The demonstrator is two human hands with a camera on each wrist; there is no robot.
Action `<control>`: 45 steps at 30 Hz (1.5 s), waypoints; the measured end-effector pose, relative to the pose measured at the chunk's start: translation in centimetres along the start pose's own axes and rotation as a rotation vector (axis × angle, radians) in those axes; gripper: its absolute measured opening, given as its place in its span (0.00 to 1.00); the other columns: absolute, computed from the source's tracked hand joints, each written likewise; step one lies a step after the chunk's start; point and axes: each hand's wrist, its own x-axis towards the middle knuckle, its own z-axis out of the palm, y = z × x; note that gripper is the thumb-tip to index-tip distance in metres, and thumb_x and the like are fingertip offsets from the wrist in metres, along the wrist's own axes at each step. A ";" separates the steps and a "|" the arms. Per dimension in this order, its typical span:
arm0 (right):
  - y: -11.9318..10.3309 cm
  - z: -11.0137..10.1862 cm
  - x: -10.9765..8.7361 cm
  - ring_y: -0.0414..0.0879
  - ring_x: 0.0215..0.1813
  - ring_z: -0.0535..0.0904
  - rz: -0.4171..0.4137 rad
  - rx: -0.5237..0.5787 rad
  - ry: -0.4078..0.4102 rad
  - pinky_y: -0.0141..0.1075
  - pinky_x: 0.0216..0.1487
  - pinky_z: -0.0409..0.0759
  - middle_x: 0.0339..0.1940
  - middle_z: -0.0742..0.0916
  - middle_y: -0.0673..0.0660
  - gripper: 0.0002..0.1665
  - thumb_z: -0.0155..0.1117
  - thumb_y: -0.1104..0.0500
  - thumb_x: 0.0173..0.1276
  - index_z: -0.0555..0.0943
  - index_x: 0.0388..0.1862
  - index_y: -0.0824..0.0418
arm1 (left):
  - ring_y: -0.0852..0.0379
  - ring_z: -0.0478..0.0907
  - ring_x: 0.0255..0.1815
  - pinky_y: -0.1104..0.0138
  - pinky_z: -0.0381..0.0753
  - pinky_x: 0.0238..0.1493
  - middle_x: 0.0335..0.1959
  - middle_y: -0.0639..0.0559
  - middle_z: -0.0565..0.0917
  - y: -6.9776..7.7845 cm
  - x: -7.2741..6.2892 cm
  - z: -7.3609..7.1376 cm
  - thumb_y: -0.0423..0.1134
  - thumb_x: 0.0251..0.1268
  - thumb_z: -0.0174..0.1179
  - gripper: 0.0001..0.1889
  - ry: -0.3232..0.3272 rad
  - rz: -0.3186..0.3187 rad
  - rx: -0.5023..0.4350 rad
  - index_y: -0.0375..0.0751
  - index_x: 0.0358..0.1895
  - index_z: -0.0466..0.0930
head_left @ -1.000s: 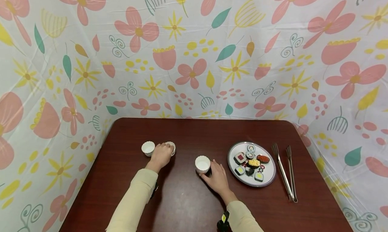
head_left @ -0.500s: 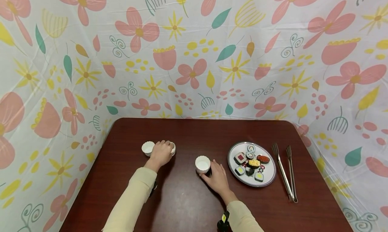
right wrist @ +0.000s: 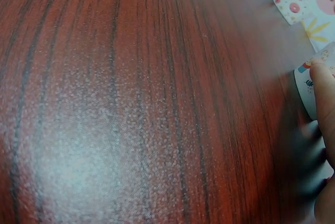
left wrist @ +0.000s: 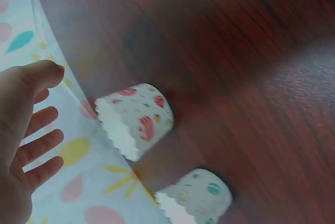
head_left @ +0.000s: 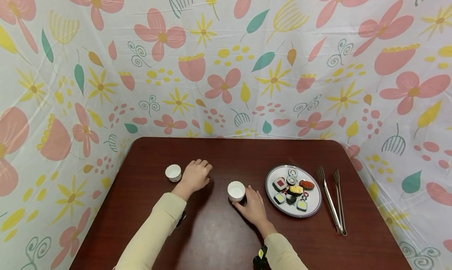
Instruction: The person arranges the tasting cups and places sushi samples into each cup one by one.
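My left hand (head_left: 195, 176) hovers over the table's left half, its fingers relaxed and holding nothing. In the left wrist view, a white scalloped paper baking cup (left wrist: 138, 119) with red prints stands apart from the fingers; the hand hides it in the head view. Left of that hand stands another paper baking cup (head_left: 173, 172); the left wrist view also has a teal-printed cup (left wrist: 201, 198). Around the near right side of a third white baking cup (head_left: 236, 191), my right hand (head_left: 253, 207) holds it between thumb and fingers on the table.
A round plate (head_left: 272, 201) of sushi pieces lies to the right of my right hand. Beyond it are metal tongs (head_left: 332, 203) with fork-like ends. The dark wooden table (head_left: 226, 156) meets a flower-printed cloth (head_left: 226, 58) at its back.
My left hand has let go of the baking cup it was over and shifted right, its fingers loosening. The cup at far left shows more fully. My right hand stays put.
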 end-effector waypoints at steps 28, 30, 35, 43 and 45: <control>0.4 0.4 0.0 0.60 0.62 0.71 0.006 0.011 -0.006 0.61 0.60 0.62 0.51 0.81 0.62 0.37 0.72 0.47 0.48 0.73 0.54 0.62 | 0.57 0.73 0.50 0.63 0.72 0.52 0.49 0.56 0.76 6.5 0.9 -2.0 0.52 0.50 0.67 0.23 0.094 0.263 -0.043 0.51 0.51 0.77; 0.4 0.4 0.0 0.60 0.61 0.71 0.005 0.013 -0.001 0.61 0.59 0.62 0.51 0.81 0.62 0.37 0.72 0.47 0.47 0.74 0.54 0.62 | 0.58 0.73 0.49 0.63 0.72 0.51 0.48 0.57 0.76 7.0 0.8 -1.8 0.53 0.50 0.67 0.24 0.091 0.274 -0.042 0.51 0.51 0.77; 0.4 0.4 0.0 0.60 0.61 0.72 -0.006 0.013 0.014 0.61 0.59 0.62 0.51 0.82 0.62 0.36 0.73 0.48 0.47 0.74 0.54 0.62 | 0.58 0.74 0.47 0.64 0.73 0.50 0.47 0.57 0.77 8.0 0.6 -1.2 0.54 0.47 0.68 0.25 0.103 0.303 -0.040 0.52 0.50 0.78; 0.3 0.4 -0.1 0.60 0.60 0.72 -0.016 0.003 0.024 0.61 0.58 0.63 0.50 0.82 0.62 0.36 0.73 0.49 0.47 0.74 0.53 0.62 | 0.58 0.75 0.44 0.65 0.74 0.46 0.43 0.58 0.80 9.0 0.3 -0.7 0.52 0.48 0.67 0.19 0.134 0.334 0.009 0.51 0.44 0.81; 0.2 0.3 0.0 0.60 0.60 0.72 -0.018 0.005 0.026 0.61 0.58 0.63 0.50 0.82 0.62 0.36 0.73 0.48 0.47 0.74 0.53 0.62 | 0.58 0.75 0.43 0.65 0.74 0.47 0.43 0.58 0.81 9.1 0.3 -0.6 0.52 0.49 0.66 0.17 0.125 0.336 0.031 0.51 0.42 0.81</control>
